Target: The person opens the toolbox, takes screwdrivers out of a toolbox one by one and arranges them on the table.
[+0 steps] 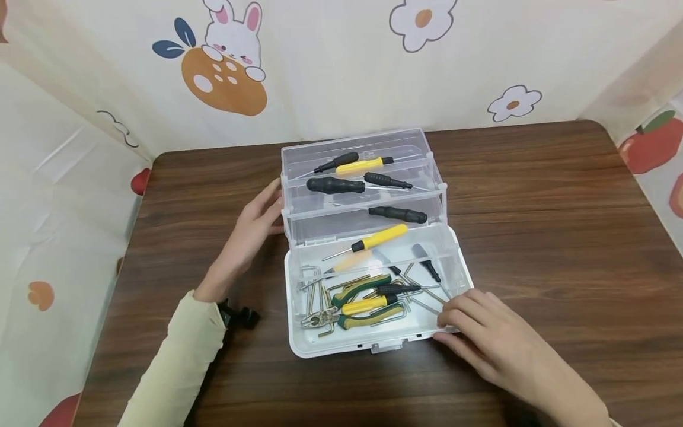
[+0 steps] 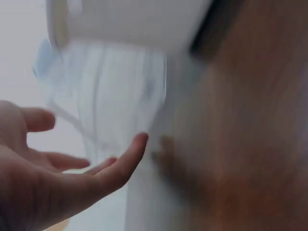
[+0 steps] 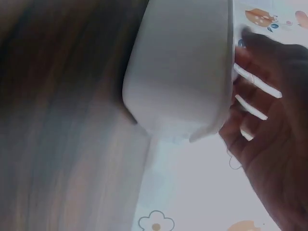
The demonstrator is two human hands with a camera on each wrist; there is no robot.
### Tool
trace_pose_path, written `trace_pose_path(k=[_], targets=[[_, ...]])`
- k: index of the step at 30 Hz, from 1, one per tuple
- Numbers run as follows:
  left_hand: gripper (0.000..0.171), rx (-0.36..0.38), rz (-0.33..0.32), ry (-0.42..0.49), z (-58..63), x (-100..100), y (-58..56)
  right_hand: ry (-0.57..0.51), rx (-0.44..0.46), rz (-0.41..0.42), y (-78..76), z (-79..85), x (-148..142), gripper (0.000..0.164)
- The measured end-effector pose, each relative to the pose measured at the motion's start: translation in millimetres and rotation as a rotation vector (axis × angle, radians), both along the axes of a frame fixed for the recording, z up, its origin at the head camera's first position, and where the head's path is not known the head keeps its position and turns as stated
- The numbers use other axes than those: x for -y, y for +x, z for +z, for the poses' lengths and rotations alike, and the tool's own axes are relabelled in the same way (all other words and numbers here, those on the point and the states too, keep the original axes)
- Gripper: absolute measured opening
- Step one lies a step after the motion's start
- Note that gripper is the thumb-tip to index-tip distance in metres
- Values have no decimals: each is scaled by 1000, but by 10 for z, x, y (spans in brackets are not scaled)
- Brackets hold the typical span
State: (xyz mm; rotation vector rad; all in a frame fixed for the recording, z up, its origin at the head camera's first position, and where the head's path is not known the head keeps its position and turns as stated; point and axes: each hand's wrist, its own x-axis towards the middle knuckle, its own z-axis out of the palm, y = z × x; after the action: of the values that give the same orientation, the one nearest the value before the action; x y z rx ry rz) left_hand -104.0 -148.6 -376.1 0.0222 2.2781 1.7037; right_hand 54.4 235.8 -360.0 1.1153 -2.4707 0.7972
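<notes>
A white toolbox (image 1: pixel 297 341) lies open on the table, its clear tiered trays (image 1: pixel 341 201) fanned out toward the back. Inside the base are pliers (image 1: pixel 354 290) with green-and-yellow handles, several hex keys (image 1: pixel 315 296) and screwdrivers, including a yellow screwdriver (image 1: pixel 365 305). More screwdrivers lie in the trays, such as a black screwdriver (image 1: pixel 335 185). My left hand (image 1: pixel 256 222) is beside the trays' left edge, fingers spread and loosely bent in the left wrist view. At the front right corner, my right hand (image 1: pixel 480 332) grips the rim, fingers over it and thumb against the outside.
The brown wooden table (image 1: pixel 555 237) extends on both sides of the toolbox. A patterned curtain (image 1: pixel 341 71) with a rabbit and flowers hangs behind and along the sides. A black strap device (image 1: pixel 240 315) sits at the left wrist.
</notes>
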Motion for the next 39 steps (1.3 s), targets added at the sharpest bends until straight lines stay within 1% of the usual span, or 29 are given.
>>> trace_pose_path(k=[3,5,7,10,12,15,19,24,26,30,31,33,35,39], targets=[[57,-45,33,38,56,-45,187,-41,-1,26,-81,49,-39,37],[55,-84,34,62,71,-76,290,-49,-26,25,-160,74,-53,39],[53,-118,21,92,71,-109,368,-39,-72,17,-254,96,-60,42],[55,-159,-6,95,48,-151,435,12,-139,-10,-407,135,-74,45],[61,-169,-15,96,26,-173,450,47,-170,-20,-508,171,-88,47],[68,-175,-4,101,-4,-193,456,102,-195,-22,-660,241,-107,48],[68,-191,8,114,-28,-199,460,170,-223,-2,-891,359,-81,49],[68,-193,-10,103,-47,-205,467,244,-250,32,-1181,494,18,49],[68,-188,-16,103,-51,-208,468,256,-236,49,-1299,517,66,49],[68,-180,-12,113,-57,-209,473,258,-200,73,-1541,523,215,45],[68,-177,-12,116,-57,-210,473,261,-193,76,-1597,521,258,47],[68,-174,-13,127,-58,-212,474,275,-176,81,-1699,514,344,55],[68,-172,-13,130,-58,-210,476,304,-161,83,-1787,509,425,62],[68,-169,-8,133,-64,-202,477,400,-99,74,-1915,521,563,62]])
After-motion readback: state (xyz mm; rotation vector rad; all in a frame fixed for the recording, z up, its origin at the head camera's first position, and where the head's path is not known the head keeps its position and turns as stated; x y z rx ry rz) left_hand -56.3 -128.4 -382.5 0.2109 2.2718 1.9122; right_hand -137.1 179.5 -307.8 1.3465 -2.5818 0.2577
